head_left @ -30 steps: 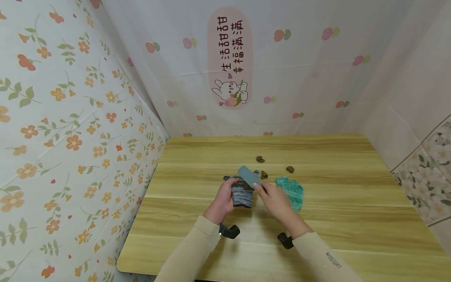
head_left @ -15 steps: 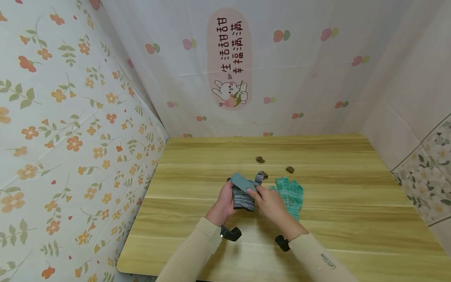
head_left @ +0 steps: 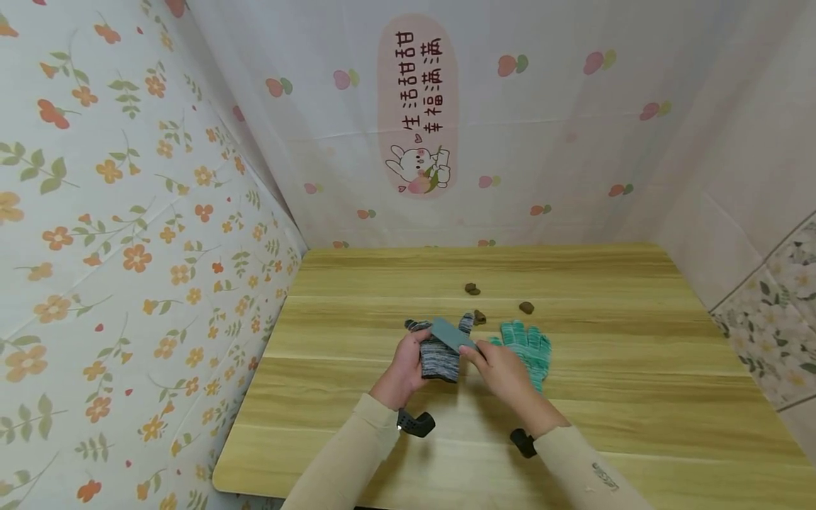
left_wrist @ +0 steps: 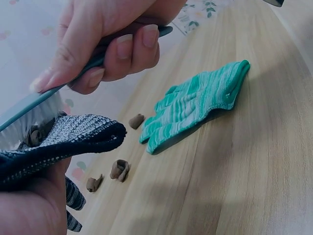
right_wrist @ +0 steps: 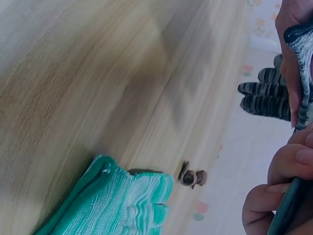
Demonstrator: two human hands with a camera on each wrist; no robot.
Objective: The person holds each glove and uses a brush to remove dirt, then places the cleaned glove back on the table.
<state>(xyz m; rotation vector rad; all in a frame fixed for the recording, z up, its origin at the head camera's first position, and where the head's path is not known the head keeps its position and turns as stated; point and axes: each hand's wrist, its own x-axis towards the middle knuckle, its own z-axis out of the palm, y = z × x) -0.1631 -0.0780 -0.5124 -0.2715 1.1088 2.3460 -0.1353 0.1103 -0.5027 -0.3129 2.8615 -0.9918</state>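
My left hand holds a grey-and-black knitted glove above the table, its dark cuff toward me and its fingers pointing away. In my right hand is a blue-grey brush, gripped by its handle. The brush lies across the glove, and its whitish bristles press down on the knit in the left wrist view. A dark brown lump sits among the bristles on the glove. Beside my right hand, a green-and-white knitted glove lies flat on the table.
Brown crumpled lumps lie beyond the gloves, such as one lump at the right and a pair farther back. The wood-grain table meets printed curtains at its back and left.
The brush has swept left and toward me over the grey glove, then back a little to the right. My left hand and the glove have shifted only slightly. The green glove stays put.
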